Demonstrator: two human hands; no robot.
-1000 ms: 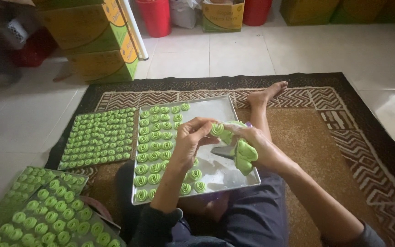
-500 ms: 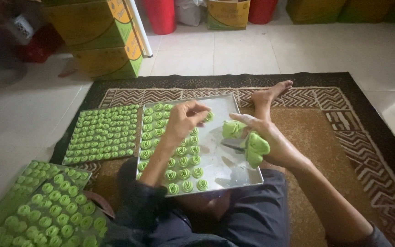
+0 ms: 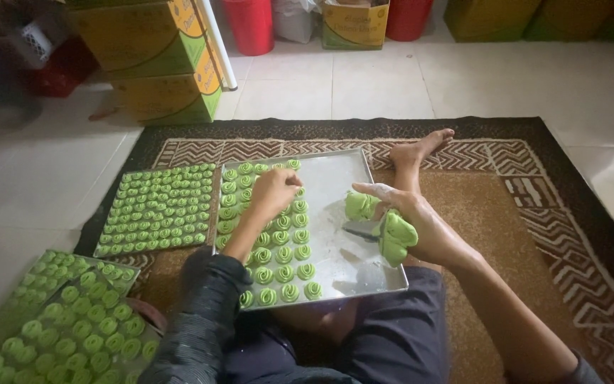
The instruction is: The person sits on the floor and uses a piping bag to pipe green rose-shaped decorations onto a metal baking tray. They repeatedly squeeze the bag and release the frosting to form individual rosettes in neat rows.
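Observation:
A shiny metal baking tray (image 3: 349, 256) rests on my lap and the rug. Its left half carries rows of small green swirled dough pieces (image 3: 278, 252). My left hand (image 3: 276, 190) is lowered onto the upper rows, fingers pinched together at a piece; whether it grips one is hidden. My right hand (image 3: 413, 220) hovers over the tray's right side, closed around a lump of green dough (image 3: 391, 233). A small metal tool (image 3: 361, 232) lies on the tray beneath it.
A second tray full of green pieces (image 3: 158, 210) lies left on the patterned rug (image 3: 492, 206). Two more filled trays (image 3: 65, 320) sit at the lower left. Yellow-green cardboard boxes (image 3: 158, 57) and red buckets (image 3: 254, 25) stand on the tiled floor behind. My bare foot (image 3: 424, 148) stretches past the tray.
My left hand left the dough lump near my right hand and moved up-left onto the tray's upper rows. My right hand stayed over the tray's right side with the dough.

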